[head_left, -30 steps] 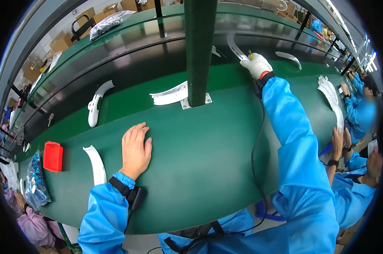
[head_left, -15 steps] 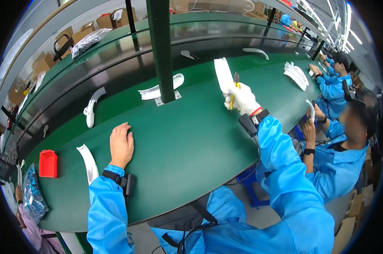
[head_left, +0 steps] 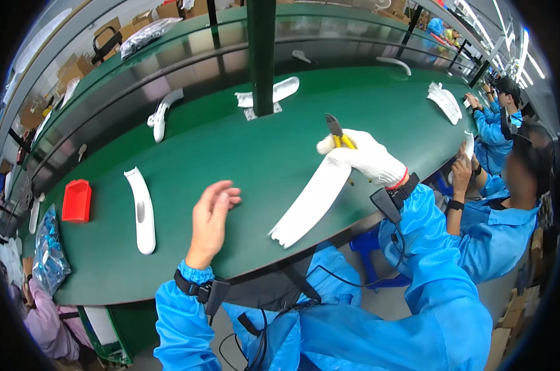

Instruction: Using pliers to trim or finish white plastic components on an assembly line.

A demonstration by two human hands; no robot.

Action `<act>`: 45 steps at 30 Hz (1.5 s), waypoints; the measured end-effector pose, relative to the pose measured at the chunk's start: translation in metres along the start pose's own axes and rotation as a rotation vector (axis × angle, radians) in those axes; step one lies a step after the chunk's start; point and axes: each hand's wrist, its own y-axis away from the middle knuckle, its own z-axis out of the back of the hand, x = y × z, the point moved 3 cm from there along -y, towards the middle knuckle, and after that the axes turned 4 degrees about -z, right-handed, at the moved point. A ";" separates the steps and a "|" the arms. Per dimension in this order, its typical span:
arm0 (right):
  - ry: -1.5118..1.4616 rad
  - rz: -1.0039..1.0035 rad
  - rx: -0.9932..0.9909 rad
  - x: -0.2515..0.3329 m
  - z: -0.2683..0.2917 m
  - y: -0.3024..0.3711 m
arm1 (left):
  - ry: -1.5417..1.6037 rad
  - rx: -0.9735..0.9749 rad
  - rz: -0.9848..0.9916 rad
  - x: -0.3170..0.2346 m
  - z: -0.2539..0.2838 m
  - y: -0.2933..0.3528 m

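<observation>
My right hand (head_left: 369, 157), in a white knit glove, is closed around yellow-handled cutting pliers (head_left: 338, 131) whose dark jaws point up and away. The same hand grips one end of a long curved white plastic piece (head_left: 311, 204), which slants down toward the near left, its ragged end near the table's front edge. My bare left hand (head_left: 210, 222) is raised over the green table (head_left: 193, 179), fingers extended and holding nothing. Left of it lies another curved white plastic piece (head_left: 144, 216) with an oval slot.
A red bin (head_left: 76, 201) and a plastic bag of blue parts (head_left: 50, 250) sit at the left. A green post (head_left: 261, 55) rises beyond my hands, beside a white piece (head_left: 286, 89). Stacked white pieces (head_left: 445, 104) lie far right; a co-worker (head_left: 496, 216) sits close by.
My right hand has swung the white piece from pointing away to pointing down toward me. My left hand has lifted off the table and shifted right. The view has turned somewhat left.
</observation>
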 end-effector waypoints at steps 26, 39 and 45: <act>-0.547 -0.045 -0.052 0.008 -0.147 0.023 | 1.308 0.184 0.460 0.044 -0.140 0.135; -0.435 -0.151 -0.045 0.000 -0.186 0.025 | 1.071 0.056 0.572 0.050 -0.133 0.156; -0.309 -0.088 -0.071 -0.002 -0.187 0.029 | 0.970 -0.021 0.616 0.035 -0.129 0.146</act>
